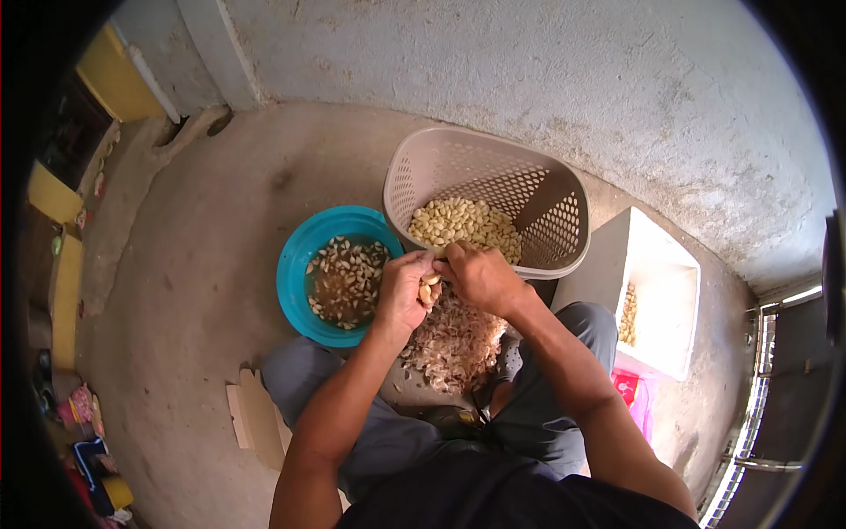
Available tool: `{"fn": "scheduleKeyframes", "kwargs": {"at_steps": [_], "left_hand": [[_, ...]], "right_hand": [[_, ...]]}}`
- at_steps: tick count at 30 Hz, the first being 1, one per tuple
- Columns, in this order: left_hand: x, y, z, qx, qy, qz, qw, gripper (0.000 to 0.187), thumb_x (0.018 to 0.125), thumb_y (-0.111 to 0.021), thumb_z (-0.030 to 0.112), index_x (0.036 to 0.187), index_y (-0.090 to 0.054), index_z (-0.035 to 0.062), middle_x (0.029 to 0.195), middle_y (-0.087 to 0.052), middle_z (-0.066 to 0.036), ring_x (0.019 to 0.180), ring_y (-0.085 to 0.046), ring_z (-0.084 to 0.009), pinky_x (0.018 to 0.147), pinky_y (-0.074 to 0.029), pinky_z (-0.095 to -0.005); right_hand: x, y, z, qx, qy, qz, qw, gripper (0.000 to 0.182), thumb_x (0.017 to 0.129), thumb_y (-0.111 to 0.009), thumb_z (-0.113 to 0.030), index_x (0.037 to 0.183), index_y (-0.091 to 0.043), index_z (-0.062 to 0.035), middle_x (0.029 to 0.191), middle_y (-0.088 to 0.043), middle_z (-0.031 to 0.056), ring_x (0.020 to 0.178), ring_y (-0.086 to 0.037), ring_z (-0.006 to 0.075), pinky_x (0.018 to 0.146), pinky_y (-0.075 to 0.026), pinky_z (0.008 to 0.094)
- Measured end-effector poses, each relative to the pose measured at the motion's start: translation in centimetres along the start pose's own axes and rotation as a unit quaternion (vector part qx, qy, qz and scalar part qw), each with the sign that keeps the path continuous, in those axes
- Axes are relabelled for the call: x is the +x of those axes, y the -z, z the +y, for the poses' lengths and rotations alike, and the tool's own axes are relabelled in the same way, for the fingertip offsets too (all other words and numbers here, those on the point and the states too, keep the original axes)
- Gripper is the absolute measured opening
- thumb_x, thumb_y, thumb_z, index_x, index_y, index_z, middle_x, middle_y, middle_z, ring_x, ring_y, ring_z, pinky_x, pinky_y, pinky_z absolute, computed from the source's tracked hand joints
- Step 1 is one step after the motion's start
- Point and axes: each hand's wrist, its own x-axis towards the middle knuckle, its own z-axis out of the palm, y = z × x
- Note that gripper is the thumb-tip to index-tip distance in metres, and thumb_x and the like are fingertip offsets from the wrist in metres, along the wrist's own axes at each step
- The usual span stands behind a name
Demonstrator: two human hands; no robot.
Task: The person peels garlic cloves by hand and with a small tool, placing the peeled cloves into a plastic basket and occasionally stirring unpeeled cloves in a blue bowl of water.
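Observation:
My left hand (404,289) is closed around several garlic cloves (429,289), which show in its palm. My right hand (478,275) is closed too, its thumb and fingers pinched against the left fingertips on what looks like a garlic clove, mostly hidden. Under the hands a heap of papery garlic skins (454,344) lies on the floor between my feet. Just beyond the hands, pale peeled cloves (467,222) fill the bottom of a perforated beige basket (564,256). At left, a teal basin (293,291) holds unpeeled cloves (348,278) in brownish water.
A white foam box (665,309) with some cloves inside stands at right, near a pink plastic bag (641,406). A flattened piece of cardboard (256,414) lies by my left leg. The rough wall (546,70) rises behind the basket. Assorted items (88,441) sit at far left.

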Motion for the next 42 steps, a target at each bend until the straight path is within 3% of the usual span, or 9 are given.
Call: {"fn": "scheduleKeyframes", "kwargs": {"at_steps": [6,9,10,14,17,21,27,36,42], "left_hand": [[0.5,0.5,-0.2,0.000,-0.012,-0.017,1.000,0.018,0.100,-0.058,0.017,0.102,-0.065,0.0010,0.077,-0.063,-0.004,0.054,-0.058,-0.0135,0.041,-0.043,-0.0237],[0.6,0.1,0.1,0.008,-0.010,-0.025,1.000,0.019,0.099,-0.060,0.014,0.099,-0.068,-0.0025,0.076,-0.063,-0.005,0.053,-0.057,-0.0133,0.045,-0.045,-0.0246],[0.9,0.5,-0.1,0.007,-0.001,-0.047,0.999,0.018,0.099,-0.060,0.015,0.100,-0.068,-0.0012,0.076,-0.063,-0.004,0.053,-0.057,-0.0129,0.042,-0.043,-0.0242],[1.2,0.9,-0.4,0.006,0.028,-0.091,0.995,0.019,0.100,-0.062,0.019,0.104,-0.067,0.0015,0.078,-0.062,-0.003,0.053,-0.057,-0.0118,0.037,-0.039,-0.0239],[1.5,1.1,-0.8,0.012,0.036,-0.090,0.995,0.022,0.099,-0.065,0.023,0.103,-0.068,0.0010,0.077,-0.061,-0.003,0.053,-0.057,-0.0112,0.036,-0.038,-0.0237],[1.3,0.8,-0.8,0.058,0.002,-0.058,0.997,0.024,0.097,-0.069,0.025,0.100,-0.069,0.0007,0.077,-0.061,-0.003,0.051,-0.056,-0.0100,0.035,-0.037,-0.0228],[0.9,-0.3,-0.7,0.080,-0.030,-0.004,0.996,0.016,0.093,-0.072,0.016,0.092,-0.069,0.0000,0.067,-0.059,-0.002,0.047,-0.053,-0.0094,0.035,-0.035,-0.0228],[0.8,-0.4,-0.6,0.094,-0.051,-0.011,0.994,0.012,0.090,-0.070,0.011,0.086,-0.066,0.0007,0.069,-0.059,-0.003,0.049,-0.056,-0.0097,0.036,-0.038,-0.0223],[1.2,0.2,-0.4,0.120,-0.081,0.029,0.989,0.013,0.090,-0.070,0.012,0.090,-0.068,-0.0007,0.068,-0.060,-0.003,0.049,-0.055,-0.0093,0.037,-0.037,-0.0228]], "right_hand": [[-0.3,0.0,0.5,0.035,0.047,0.025,0.998,0.031,0.096,-0.066,-0.027,0.107,-0.058,0.0015,0.082,-0.066,0.0227,0.071,-0.068,0.0405,0.060,-0.054,0.0468],[-0.4,1.0,1.7,0.165,0.015,0.013,0.986,0.035,0.094,-0.072,-0.027,0.110,-0.058,0.0013,0.077,-0.061,0.0147,0.065,-0.063,0.0272,0.058,-0.051,0.0393],[-0.4,1.5,2.0,0.197,-0.005,0.022,0.980,0.032,0.095,-0.073,-0.024,0.108,-0.059,0.0020,0.072,-0.057,0.0064,0.059,-0.055,0.0140,0.052,-0.045,0.0305],[0.2,2.3,1.6,0.482,-0.215,0.028,0.849,0.014,0.097,-0.068,-0.011,0.099,-0.065,0.0021,0.077,-0.060,-0.0010,0.069,-0.054,0.0058,0.060,-0.045,0.0266],[0.2,2.0,1.5,0.443,-0.178,-0.021,0.878,0.013,0.095,-0.069,-0.009,0.100,-0.065,0.0023,0.077,-0.062,-0.0018,0.066,-0.054,0.0067,0.057,-0.044,0.0267],[0.3,0.1,2.2,0.288,-0.146,0.123,0.938,0.014,0.090,-0.071,-0.006,0.093,-0.063,0.0044,0.074,-0.067,0.0146,0.064,-0.061,0.0172,0.060,-0.048,0.0344],[-0.4,0.2,1.2,0.179,-0.090,0.083,0.976,0.015,0.091,-0.067,-0.005,0.089,-0.058,0.0062,0.073,-0.064,0.0234,0.063,-0.063,0.0226,0.060,-0.050,0.0397],[0.5,1.0,2.2,0.459,-0.257,0.028,0.850,0.014,0.096,-0.065,-0.008,0.092,-0.061,0.0041,0.068,-0.059,0.0006,0.054,-0.056,0.0084,0.045,-0.043,0.0249],[0.8,1.3,2.0,0.552,-0.269,0.067,0.787,0.012,0.097,-0.063,-0.008,0.092,-0.061,0.0031,0.069,-0.059,0.0013,0.051,-0.054,0.0073,0.043,-0.043,0.0239]]}}
